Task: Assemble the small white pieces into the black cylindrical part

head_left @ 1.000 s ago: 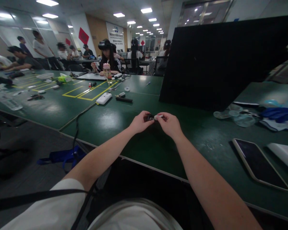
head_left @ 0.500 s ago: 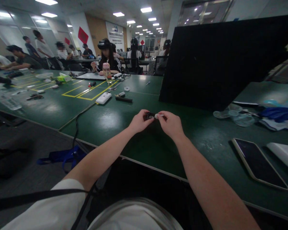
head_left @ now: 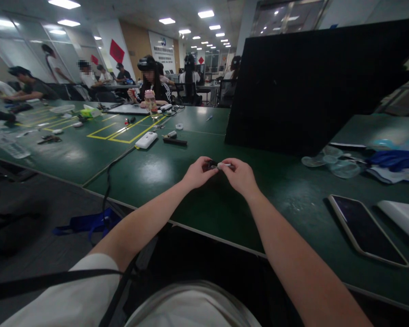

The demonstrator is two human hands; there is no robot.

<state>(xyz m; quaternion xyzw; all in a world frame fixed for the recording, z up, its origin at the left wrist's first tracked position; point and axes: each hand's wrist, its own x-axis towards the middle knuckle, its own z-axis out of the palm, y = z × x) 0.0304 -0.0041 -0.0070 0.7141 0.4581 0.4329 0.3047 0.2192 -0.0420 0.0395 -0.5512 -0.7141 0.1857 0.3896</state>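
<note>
Both my hands meet just above the dark green table (head_left: 204,200), a little beyond its near edge. My left hand (head_left: 198,173) is closed, pinching a small black part (head_left: 211,165). My right hand (head_left: 238,175) is closed too, its fingertips pinching a small white piece (head_left: 222,165) that touches the black part's right end. Fingers hide most of both pieces, so I cannot make out what they are.
A tall black panel (head_left: 310,86) stands behind my hands. A phone (head_left: 364,229) lies face up at the right, with clear plastic bits (head_left: 334,164) and blue cloth (head_left: 395,160) beyond. A white power bank (head_left: 146,140) and cable lie to the left. Other people sit at far tables.
My hands have stayed together on the two small pieces, with only slight finger shifts. The view has drifted a little.
</note>
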